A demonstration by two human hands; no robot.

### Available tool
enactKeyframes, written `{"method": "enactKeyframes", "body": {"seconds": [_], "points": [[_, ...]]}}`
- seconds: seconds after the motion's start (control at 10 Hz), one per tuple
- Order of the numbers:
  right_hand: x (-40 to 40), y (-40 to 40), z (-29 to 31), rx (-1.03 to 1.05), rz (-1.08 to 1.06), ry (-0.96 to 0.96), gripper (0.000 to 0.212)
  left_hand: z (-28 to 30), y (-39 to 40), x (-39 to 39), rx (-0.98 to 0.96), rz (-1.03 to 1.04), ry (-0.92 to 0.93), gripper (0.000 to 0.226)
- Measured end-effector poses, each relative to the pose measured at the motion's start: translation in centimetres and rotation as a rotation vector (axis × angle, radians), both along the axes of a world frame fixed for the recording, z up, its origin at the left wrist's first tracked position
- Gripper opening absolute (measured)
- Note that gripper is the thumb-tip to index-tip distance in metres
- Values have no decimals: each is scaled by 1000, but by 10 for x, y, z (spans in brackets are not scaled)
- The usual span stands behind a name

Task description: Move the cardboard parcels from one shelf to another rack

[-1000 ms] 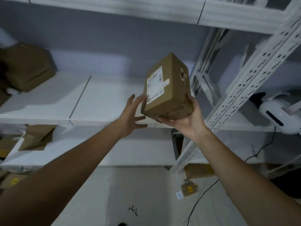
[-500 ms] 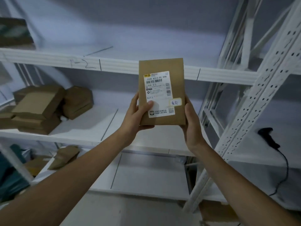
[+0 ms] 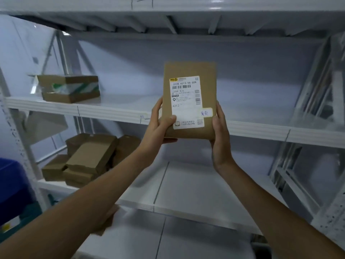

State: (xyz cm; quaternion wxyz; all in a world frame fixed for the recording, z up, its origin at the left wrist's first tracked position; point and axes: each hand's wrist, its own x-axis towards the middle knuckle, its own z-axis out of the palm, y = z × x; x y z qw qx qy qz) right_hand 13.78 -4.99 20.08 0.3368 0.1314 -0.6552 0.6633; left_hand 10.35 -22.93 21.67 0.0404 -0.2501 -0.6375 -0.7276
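Both hands are holding a brown cardboard parcel upright in front of a white metal rack, its labelled face turned toward the camera. The left hand is gripping the parcel's lower left edge, with the thumb lying across the front near the corner of the white shipping label and the fingers wrapping behind and under the bottom. The right hand is clasping the lower right edge, thumb pressing on the front and the fingers hidden behind the box. The parcel is hanging in the air at the height of the middle shelf, in front of its front lip, and is not resting on anything. A small handwritten sticker is sitting at the label's right edge. Farther left on that same shelf, a box with green-and-white tape is lying well apart from the held parcel. On the shelf below, at the left, a pile of brown boxes is sitting stacked unevenly. A blue bin is showing at the left edge of the view.
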Motion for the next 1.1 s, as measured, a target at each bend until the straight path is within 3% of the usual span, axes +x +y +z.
{"method": "enactKeyframes", "body": {"seconds": [0.2, 0.3, 0.5, 0.6, 0.7, 0.8, 0.9, 1.0, 1.1], "points": [[-83, -84, 36, -113, -28, 35, 64, 28, -77, -89, -44, 24, 220, 76], [-120, -118, 56, -166, -108, -1, 57, 49, -101, -133, -140, 72, 242, 76], [-172, -144, 85, -131, -214, -275, 47, 85, -113, -192, -240, 134, 7, 65], [-183, -143, 92, -78, -279, -499, 59, 84, -115, -209, -358, 165, -186, 71], [-191, -139, 96, -60, -301, -633, 72, 80, -111, -218, -360, 156, -245, 81], [-193, -135, 101, -76, -318, -666, 78, 81, -108, -220, -333, 185, -243, 81], [-180, -140, 106, -108, -243, -657, 65, 83, -109, -215, -326, 169, -255, 89], [-165, -136, 110, -163, -229, -612, 65, 85, -111, -204, -333, 289, -127, 86], [-158, -118, 114, -209, -322, -540, 69, 95, -117, -188, -346, 500, 177, 72]]}}
